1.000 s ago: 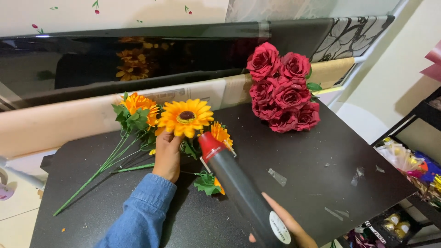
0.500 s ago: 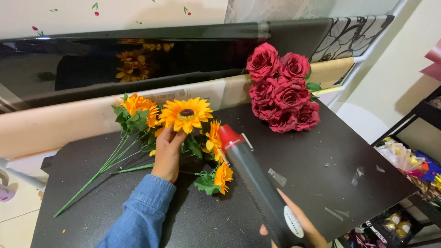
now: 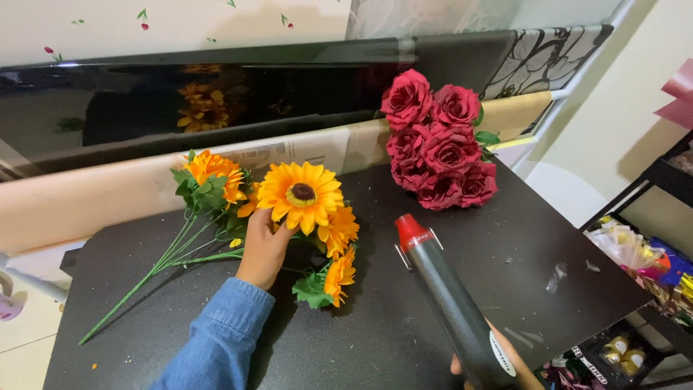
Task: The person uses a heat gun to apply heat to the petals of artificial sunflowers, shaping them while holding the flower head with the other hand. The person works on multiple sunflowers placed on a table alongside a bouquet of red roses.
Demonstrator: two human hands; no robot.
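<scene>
**Sunflowers in one hand, heat gun in the other**

The left hand (image 3: 263,249) is clenched around the sunflower bunch (image 3: 302,196), about five orange blooms fanning just above the fingers. The right hand (image 3: 505,361) grasps a black heat gun (image 3: 451,307), its red nozzle aimed past the blooms and a round white label beside the fingers. About seven red roses (image 3: 440,148) lie beyond the nozzle. Bare black tabletop (image 3: 563,238) stretches right to its edge.

Just one camera here, worn on the person's head, looking down and forward over the black table (image 3: 462,289) from close up. Far edge meets the wall at top, both forearms come in from the bottom, shelf on the right.
</scene>
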